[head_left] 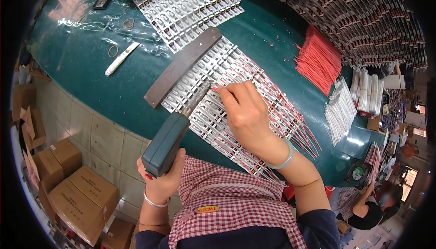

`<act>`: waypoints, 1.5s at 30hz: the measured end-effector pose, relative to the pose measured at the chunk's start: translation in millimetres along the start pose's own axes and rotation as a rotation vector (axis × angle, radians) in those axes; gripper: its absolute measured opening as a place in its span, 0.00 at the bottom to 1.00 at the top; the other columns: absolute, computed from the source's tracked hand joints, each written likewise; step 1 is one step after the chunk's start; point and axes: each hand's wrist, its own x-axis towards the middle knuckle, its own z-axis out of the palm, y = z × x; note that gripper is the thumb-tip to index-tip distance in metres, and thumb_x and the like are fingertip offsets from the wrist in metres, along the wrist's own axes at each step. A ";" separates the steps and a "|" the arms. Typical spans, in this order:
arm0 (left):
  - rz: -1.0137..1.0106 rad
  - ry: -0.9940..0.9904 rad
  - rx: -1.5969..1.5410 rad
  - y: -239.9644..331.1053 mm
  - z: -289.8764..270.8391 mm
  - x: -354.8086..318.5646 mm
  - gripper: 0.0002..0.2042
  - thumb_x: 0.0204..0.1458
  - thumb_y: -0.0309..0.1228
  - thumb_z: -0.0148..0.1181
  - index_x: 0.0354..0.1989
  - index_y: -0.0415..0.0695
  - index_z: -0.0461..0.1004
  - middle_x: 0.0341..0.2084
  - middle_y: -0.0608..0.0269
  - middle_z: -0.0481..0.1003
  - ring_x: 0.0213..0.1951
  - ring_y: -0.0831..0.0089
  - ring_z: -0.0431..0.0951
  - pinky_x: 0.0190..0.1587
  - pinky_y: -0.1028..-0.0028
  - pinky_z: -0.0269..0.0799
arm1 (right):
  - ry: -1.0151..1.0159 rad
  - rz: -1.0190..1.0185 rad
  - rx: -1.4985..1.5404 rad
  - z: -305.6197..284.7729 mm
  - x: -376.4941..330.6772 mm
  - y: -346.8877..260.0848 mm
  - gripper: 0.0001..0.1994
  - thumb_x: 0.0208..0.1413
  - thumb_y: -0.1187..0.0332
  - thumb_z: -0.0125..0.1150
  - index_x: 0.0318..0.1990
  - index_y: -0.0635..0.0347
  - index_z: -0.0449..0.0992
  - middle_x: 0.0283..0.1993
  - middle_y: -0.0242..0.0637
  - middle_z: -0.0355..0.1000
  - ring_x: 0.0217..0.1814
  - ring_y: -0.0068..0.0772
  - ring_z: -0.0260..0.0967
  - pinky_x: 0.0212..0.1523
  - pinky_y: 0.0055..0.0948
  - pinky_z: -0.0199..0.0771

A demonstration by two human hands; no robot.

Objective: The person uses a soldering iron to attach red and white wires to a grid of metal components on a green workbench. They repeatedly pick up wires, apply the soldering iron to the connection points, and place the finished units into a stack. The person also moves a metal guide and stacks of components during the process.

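On the dark green worktable (91,67), a sheet of small white component strips (213,90) lies fanned out with thin red wires (290,122) laid across it, and a long brown flat bar (181,67) rests along its upper left edge as a weight. The person's left hand (163,176) is wrapped fully closed around the teal handle of a soldering iron (170,142), whose metal tip reaches onto the strips just beside the right hand. The right hand (245,112) is bent down over the sheet, fingertips (222,89) pinched together on a red wire end, touching the strips. From where I stand, the worry is how close the hot tip sits to those fingers: a small slip could burn them, or drag a wire out of line. A loose bundle of red wires (320,60) and white ones (340,110) lies well apart to the right, and a second sheet of strips (190,8) sits further up the table.
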 end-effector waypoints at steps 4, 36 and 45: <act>-0.005 -0.022 -0.012 -0.7 -0.6 1.1 0.10 0.41 0.19 0.67 0.34 0.33 0.77 0.27 0.57 0.77 0.25 0.72 0.76 0.30 0.77 0.71 | -0.010 -0.001 -0.008 -0.3 1.1 -1.3 0.11 0.43 0.79 0.60 0.38 0.71 0.76 0.33 0.38 0.67 0.35 0.35 0.64 0.30 0.29 0.69; 0.032 0.049 0.073 0.6 -8.6 -9.4 0.10 0.43 0.22 0.68 0.36 0.35 0.79 0.26 0.57 0.80 0.26 0.70 0.81 0.32 0.76 0.76 | 0.005 -0.004 0.012 -0.9 -2.6 -8.8 0.10 0.42 0.79 0.61 0.35 0.69 0.76 0.33 0.37 0.66 0.35 0.35 0.64 0.27 0.29 0.68; 0.048 0.015 0.019 -3.0 -7.6 -8.7 0.10 0.41 0.18 0.66 0.35 0.33 0.78 0.28 0.55 0.78 0.26 0.70 0.79 0.32 0.76 0.74 | -0.015 -0.005 0.003 1.9 -4.7 -8.8 0.13 0.40 0.79 0.60 0.37 0.69 0.77 0.33 0.37 0.66 0.35 0.35 0.65 0.27 0.28 0.69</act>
